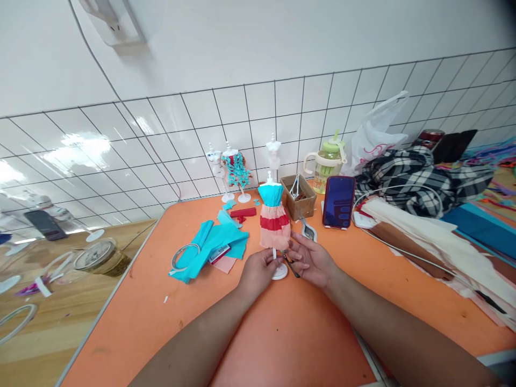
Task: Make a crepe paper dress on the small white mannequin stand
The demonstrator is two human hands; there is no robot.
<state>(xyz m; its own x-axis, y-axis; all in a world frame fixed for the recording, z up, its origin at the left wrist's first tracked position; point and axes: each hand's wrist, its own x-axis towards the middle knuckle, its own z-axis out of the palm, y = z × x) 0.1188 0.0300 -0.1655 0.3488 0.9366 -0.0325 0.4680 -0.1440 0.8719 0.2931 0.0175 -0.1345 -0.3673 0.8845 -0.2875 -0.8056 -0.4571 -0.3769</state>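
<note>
A small white dress-form mannequin (270,177) stands upright on the orange table. It wears a paper dress (274,221) with a turquoise top and a skirt banded in pink and red. Below the hem, my left hand (260,273) is closed around the mannequin's stand (280,272), close to its round base. My right hand (313,262) is palm up on the other side, fingers curled at the hem, with a slim dark tool (292,266) held in them. The tool's tip lies by the pole; its exact kind is unclear.
Left are turquoise crepe paper (229,239) and a tape roll (185,257). Behind stand other mannequins (237,169), a cardboard box (300,199), a phone (339,202) and a green-lidded jug (327,166). Right lie paper sheets (435,242), a white cable and checked cloth (415,177).
</note>
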